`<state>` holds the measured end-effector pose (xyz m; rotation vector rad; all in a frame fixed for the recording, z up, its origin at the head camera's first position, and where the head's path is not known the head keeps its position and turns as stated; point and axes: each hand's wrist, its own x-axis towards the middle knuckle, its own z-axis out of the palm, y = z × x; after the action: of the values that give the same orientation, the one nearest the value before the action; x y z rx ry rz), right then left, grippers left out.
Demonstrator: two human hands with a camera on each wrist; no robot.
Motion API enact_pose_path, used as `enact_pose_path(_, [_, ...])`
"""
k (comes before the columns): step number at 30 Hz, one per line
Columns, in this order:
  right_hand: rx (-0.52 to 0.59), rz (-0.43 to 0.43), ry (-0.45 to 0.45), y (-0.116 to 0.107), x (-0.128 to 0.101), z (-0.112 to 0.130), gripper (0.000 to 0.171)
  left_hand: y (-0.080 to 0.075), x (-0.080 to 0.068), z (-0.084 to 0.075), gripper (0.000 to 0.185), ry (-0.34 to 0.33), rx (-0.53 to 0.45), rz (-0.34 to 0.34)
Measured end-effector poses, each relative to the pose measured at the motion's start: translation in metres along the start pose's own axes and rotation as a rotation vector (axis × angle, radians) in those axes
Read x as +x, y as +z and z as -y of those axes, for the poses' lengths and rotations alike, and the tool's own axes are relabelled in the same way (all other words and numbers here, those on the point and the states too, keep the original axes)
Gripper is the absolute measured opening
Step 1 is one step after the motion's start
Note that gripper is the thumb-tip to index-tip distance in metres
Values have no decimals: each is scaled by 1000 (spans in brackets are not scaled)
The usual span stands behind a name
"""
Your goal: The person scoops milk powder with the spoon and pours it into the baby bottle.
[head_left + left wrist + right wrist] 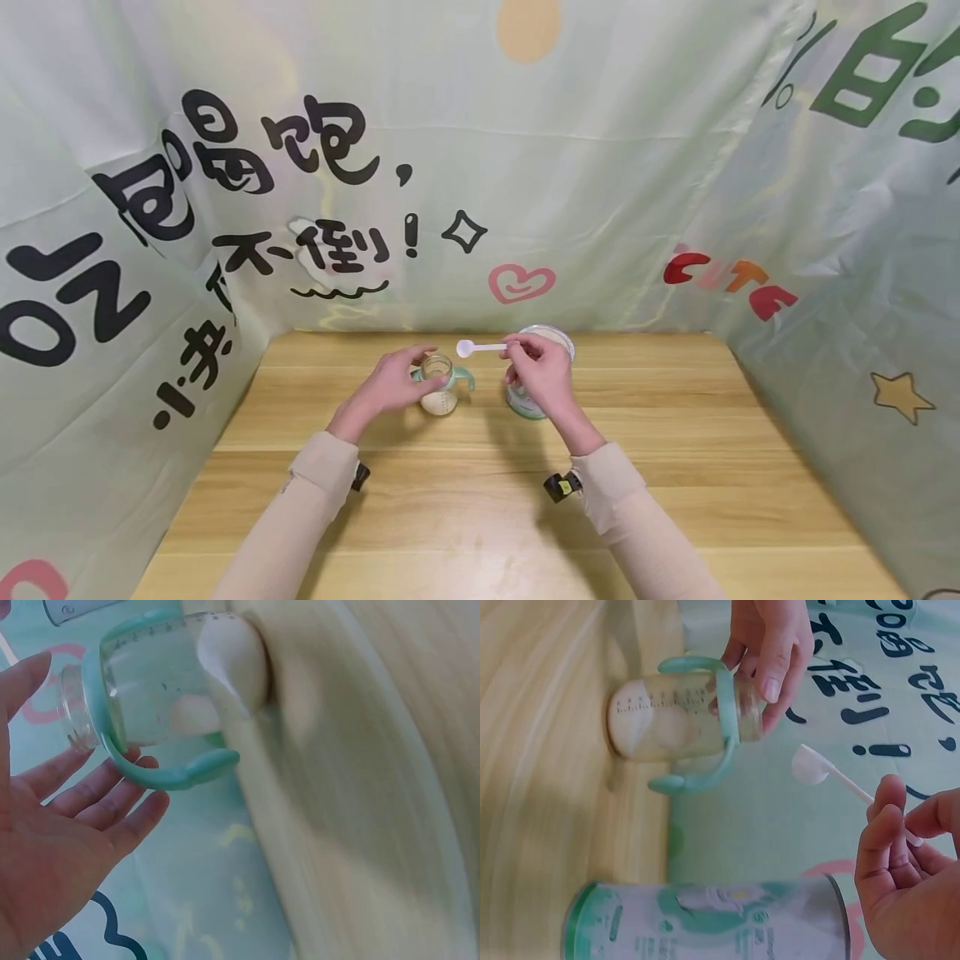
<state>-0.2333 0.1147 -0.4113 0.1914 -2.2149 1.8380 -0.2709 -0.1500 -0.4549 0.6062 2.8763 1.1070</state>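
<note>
Baby bottle (438, 385) stands on wooden table (480, 500), steadied at the neck by left hand (392, 382), fingers relaxed. White scoop (480, 347) is pinched by right hand (542, 369) above milk powder can (525, 406). Scoop is best kept level over the mouth.

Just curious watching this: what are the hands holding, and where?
The right hand pinches the white scoop by its handle end; the left hand steadies the baby bottle at its neck.

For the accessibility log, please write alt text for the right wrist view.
The right hand pinches the handle of a small white plastic scoop beside a clear baby bottle with teal handles, which the left hand touches at its neck. A green-and-white cylindrical tin stands nearby on the wooden table.
</note>
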Motion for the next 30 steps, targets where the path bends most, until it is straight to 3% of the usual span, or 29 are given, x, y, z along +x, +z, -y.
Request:
enact_pose_path(15, [12,-90,55,-34,5,4,25,3,19,-22,77,58,-10,28])
enact_pose_path(30, [-21,-157,84,-65,4,3,23,15,39,-43,78,108,-55,59])
